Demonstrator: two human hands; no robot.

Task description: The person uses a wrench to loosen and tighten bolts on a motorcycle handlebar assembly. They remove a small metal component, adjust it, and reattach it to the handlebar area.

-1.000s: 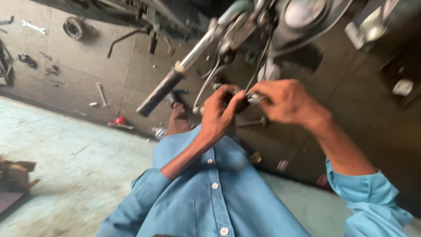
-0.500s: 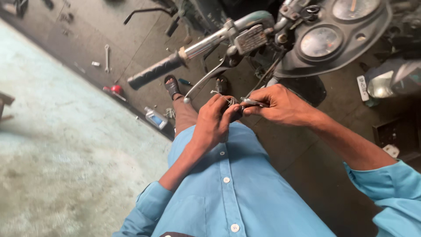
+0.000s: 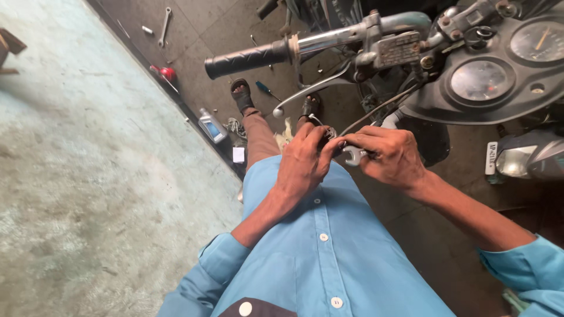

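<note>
Right hand (image 3: 390,157) grips spanner (image 3: 354,155), open end pointing left; left hand (image 3: 305,159) pinches cable end.

Both hands met in front of the chest, forearms angled inward from rolled-up sleeves. The left hand (image 3: 302,161) was curled shut, knuckles up; the right hand (image 3: 390,155) pinched closed, its fingertips (image 3: 346,147) touching the left's.

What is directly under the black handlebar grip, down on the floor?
Below the black handlebar grip stands a sandalled foot, with a screwdriver beside it. The brake lever covers part of the other foot.
</note>
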